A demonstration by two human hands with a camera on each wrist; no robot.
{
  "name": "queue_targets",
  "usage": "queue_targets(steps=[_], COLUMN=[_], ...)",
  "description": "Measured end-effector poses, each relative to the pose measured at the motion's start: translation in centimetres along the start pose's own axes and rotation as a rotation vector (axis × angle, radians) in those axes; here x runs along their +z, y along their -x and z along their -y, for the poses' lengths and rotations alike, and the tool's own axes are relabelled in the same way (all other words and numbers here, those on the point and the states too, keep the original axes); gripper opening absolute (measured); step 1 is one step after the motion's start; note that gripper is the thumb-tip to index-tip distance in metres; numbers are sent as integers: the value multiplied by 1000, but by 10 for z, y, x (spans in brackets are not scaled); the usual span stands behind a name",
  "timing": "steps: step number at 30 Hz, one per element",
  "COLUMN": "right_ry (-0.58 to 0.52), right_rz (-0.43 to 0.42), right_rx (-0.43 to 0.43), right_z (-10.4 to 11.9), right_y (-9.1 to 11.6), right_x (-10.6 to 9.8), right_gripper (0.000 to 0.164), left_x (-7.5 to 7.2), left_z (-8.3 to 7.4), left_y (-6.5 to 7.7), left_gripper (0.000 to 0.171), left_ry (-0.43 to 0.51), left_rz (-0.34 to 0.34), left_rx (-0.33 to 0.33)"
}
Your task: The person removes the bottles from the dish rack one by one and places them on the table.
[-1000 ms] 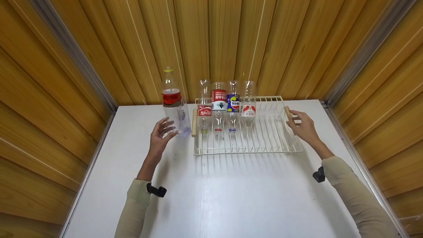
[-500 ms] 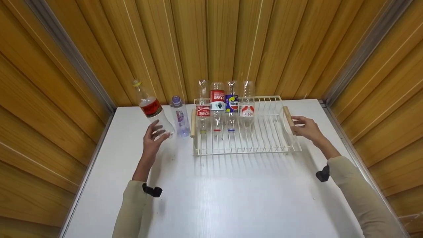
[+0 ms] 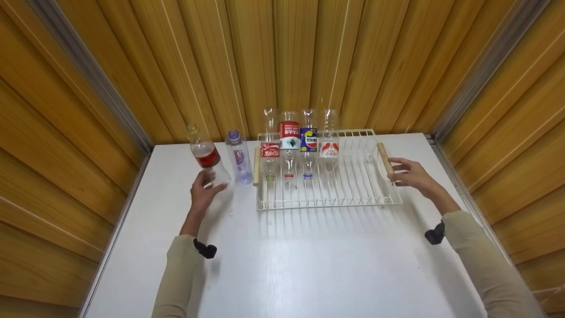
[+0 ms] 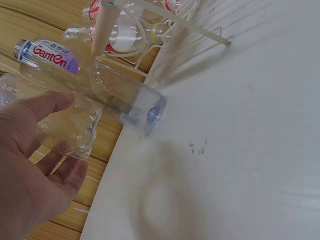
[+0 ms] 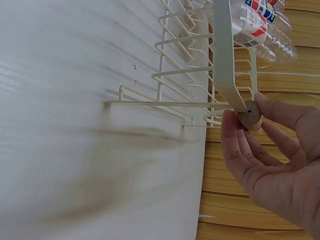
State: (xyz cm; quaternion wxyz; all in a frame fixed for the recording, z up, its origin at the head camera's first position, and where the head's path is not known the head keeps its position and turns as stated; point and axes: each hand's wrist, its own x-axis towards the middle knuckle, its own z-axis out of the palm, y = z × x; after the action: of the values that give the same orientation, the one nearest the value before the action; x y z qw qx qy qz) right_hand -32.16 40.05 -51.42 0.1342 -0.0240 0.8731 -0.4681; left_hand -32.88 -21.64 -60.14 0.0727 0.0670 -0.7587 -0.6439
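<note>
My left hand (image 3: 204, 193) grips the lower part of a clear plastic bottle (image 3: 206, 154) with a red and black label and yellow cap. The bottle leans to the left, cap up. In the left wrist view its ribbed base (image 4: 82, 125) shows between my thumb and fingers. Just right of it stands a pale purple Ganten bottle (image 3: 240, 161). At the rack's right end, my right hand (image 3: 410, 174) pinches the wooden handle (image 3: 385, 158); the right wrist view has thumb and fingertips on the handle's round end (image 5: 250, 116).
The white wire rack (image 3: 329, 206) stands at the back of the white table (image 3: 304, 265). Several empty bottles, such as the red-and-white labelled one (image 3: 289, 137), stand cap down along its left half. A second wooden handle (image 3: 257, 167) is on its left side. Wood-panelled walls (image 3: 282, 53) enclose the table.
The yellow-capped bottle has moved left, away from the Ganten bottle, tipped leftward, then straightened a little and come lower. My right hand has slid slightly toward the near end of the handle.
</note>
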Motion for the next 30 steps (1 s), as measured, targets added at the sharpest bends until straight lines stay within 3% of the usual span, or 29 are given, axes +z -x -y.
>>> queue_targets(steps=[13,20,30], right_ry=[-2,-10,10], right_rz=[5,11,21], right_rx=[-15,-2,0], right_z=[3,2,8], right_y=[1,1,1], right_x=[-1,0,0], right_gripper=[74,74,73], left_x=[16,24,26], left_z=[28,32,29], left_y=[-23,-32,-40], left_gripper=[78,76,76], left_ry=[-206,-253,-242], left_rz=[-49,-60,-39], left_rx=[-37,15,3])
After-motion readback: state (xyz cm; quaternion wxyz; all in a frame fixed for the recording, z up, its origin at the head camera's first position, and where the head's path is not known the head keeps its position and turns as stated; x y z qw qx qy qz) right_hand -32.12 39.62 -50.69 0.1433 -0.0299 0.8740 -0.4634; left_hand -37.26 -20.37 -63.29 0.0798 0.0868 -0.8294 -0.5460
